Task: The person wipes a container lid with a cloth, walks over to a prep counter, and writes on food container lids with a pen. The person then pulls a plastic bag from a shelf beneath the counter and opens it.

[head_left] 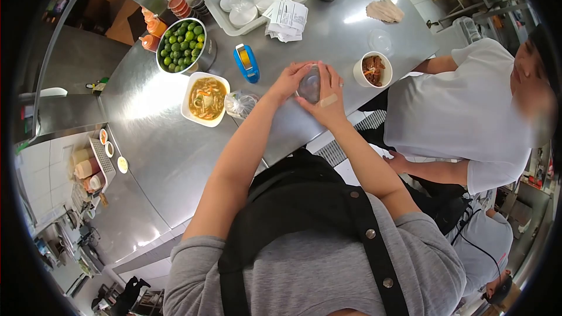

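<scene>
Both my hands meet over the steel table around a clear round plastic container (309,86); whether it has a lid on is hard to make out. My left hand (292,78) curls along its left and far side. My right hand (329,97), with a bandage on its back and a ring on one finger, wraps its right and near side. Left of them lie a blue tape dispenser (246,63) and a knotted clear plastic bag (240,104). Beside the bag stands a white square bowl (188,105) of noodle soup. To the right is a white paper bowl (358,72) with meat in it.
A metal bowl (205,58) of green limes stands at the far left, near orange squeeze bottles (154,27). At the back are a basket (227,23) of small white bowls, receipts (287,17), and a brown cloth (384,11). A co-worker (451,105) stands close on the right.
</scene>
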`<state>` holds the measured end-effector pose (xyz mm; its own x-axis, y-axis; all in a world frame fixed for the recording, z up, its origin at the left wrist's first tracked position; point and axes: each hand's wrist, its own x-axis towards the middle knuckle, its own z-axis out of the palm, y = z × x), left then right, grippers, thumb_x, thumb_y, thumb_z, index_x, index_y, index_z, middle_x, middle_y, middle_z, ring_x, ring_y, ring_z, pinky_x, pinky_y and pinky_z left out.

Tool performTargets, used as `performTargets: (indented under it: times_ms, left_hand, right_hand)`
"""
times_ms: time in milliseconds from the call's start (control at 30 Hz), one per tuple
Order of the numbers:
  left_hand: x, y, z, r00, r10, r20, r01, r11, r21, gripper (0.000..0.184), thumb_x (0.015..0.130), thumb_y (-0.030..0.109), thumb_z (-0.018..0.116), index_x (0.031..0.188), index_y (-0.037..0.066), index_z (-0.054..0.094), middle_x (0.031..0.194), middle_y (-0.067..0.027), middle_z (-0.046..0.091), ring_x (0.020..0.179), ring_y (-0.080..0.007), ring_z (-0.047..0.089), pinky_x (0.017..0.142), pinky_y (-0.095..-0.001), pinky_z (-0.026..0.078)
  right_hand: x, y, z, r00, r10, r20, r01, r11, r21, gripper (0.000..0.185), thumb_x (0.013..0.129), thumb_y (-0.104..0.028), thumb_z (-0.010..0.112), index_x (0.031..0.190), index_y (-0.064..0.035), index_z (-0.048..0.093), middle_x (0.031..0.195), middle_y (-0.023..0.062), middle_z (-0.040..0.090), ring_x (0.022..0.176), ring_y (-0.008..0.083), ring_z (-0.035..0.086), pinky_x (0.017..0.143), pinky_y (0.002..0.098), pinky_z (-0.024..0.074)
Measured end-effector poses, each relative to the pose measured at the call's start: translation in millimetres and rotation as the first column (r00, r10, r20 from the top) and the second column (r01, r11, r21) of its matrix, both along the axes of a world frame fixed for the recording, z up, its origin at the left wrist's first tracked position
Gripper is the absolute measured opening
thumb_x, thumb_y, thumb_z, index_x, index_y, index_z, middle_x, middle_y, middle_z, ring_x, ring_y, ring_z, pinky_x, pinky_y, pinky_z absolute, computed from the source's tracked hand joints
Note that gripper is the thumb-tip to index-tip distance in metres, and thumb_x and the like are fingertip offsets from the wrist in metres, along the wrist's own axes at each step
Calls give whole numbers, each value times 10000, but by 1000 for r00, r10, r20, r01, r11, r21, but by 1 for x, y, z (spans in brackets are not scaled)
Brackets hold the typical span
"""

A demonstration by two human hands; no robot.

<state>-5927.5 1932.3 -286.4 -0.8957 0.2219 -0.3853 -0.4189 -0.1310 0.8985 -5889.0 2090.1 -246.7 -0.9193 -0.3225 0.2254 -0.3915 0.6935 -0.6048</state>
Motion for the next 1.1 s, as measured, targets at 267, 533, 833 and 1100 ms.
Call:
performTargets:
  times_ms: [267,533,833,1100]
  left_hand:
    - [-2,-1,-6,1000,15,-22,-14,999,48,351,968,274,575,1196,14,635,1185,-36,482,1171,-152,480,1007,-308,383]
    - [-5,5,-5,993,62,100,-78,982,171,325,959,268,583,1143,12,660,1164,-57,517,1113,-166,518,935,-296,426]
    - [4,24,-14,968,244,-61,-245,970,-5,297,982,279,539,1102,43,673,1010,-40,655,970,-126,578,848,-284,466]
    - [3,19,3,992,124,27,-126,986,106,301,1007,247,494,1131,21,650,1022,-36,658,933,-106,586,838,-269,471]
  right_hand:
    - [1,-1,2,1000,-4,4,4,1000,-4,1040,643,-348,832,1453,-13,272,1393,217,322,1234,419,352,1032,499,331]
    - [-3,0,-2,1000,-17,15,18,1000,-21,1020,656,-336,832,1459,-33,280,1394,214,337,1229,417,369,1034,489,347]
    - [-19,6,-41,849,-102,519,494,502,-710,208,952,-133,585,1104,3,627,1146,82,524,899,138,570,778,265,482]
    - [-19,-1,-44,862,-159,481,501,414,-760,146,954,-120,587,1017,8,623,986,23,540,830,107,536,734,253,468]
